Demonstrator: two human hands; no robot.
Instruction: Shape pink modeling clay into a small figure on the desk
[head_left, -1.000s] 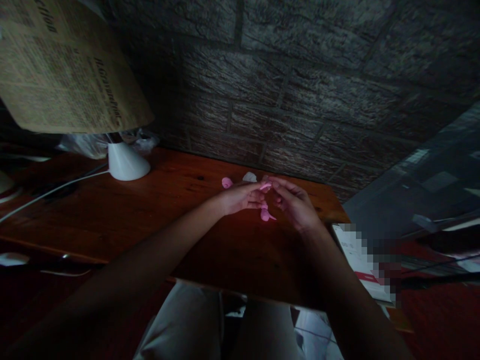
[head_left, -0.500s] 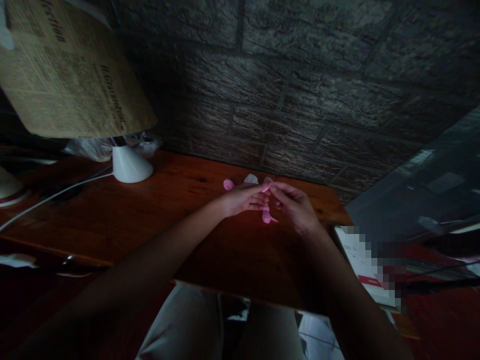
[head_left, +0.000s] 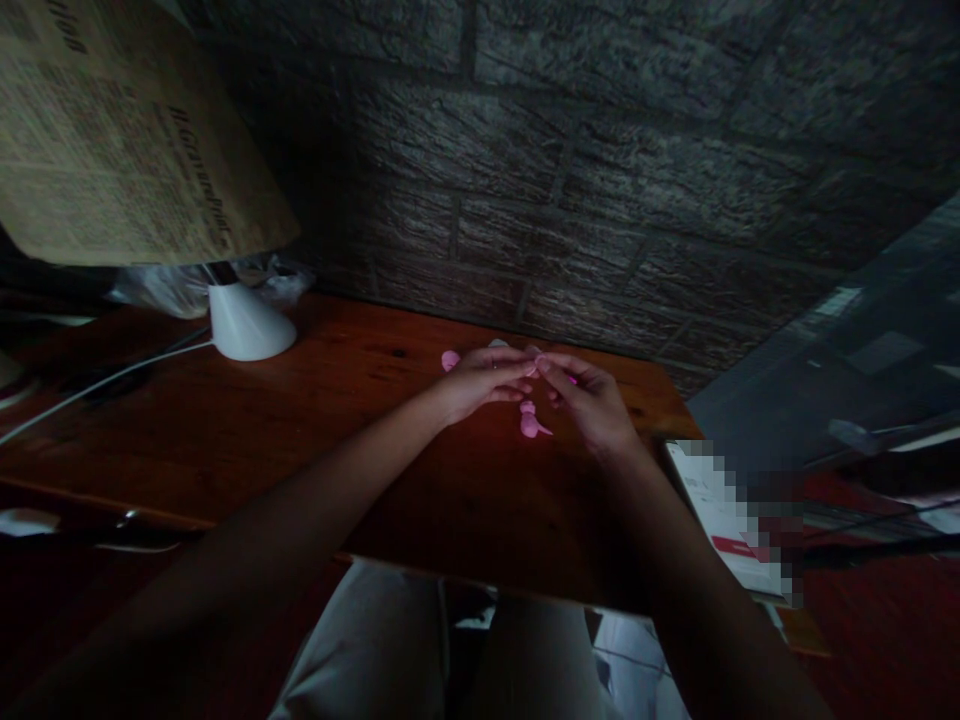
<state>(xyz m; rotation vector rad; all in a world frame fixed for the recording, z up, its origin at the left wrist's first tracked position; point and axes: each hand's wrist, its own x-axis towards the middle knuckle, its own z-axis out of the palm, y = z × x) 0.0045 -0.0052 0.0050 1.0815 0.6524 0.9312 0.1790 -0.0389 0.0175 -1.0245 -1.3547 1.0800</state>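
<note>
My left hand (head_left: 484, 383) and my right hand (head_left: 589, 402) meet fingertip to fingertip over a reddish wooden table (head_left: 300, 430). Both pinch a small pink piece (head_left: 534, 369) between them, most of it hidden by the fingers. Just below the hands a second small pink piece (head_left: 531, 424) lies on the wood. Another pink bit (head_left: 450, 360) sits behind my left hand, near the wall.
A white lamp base (head_left: 247, 325) with a newspaper-print shade (head_left: 127, 140) stands at the back left, its white cable (head_left: 97, 385) trailing left. A brick-pattern wall (head_left: 600, 180) backs the table. Papers (head_left: 720, 510) lie at the right edge. My legs show below the table's front edge.
The hands stay joined on the pink piece; my left hand's fingers have shifted slightly and now cover the pale scrap behind them. The view has drifted a little.
</note>
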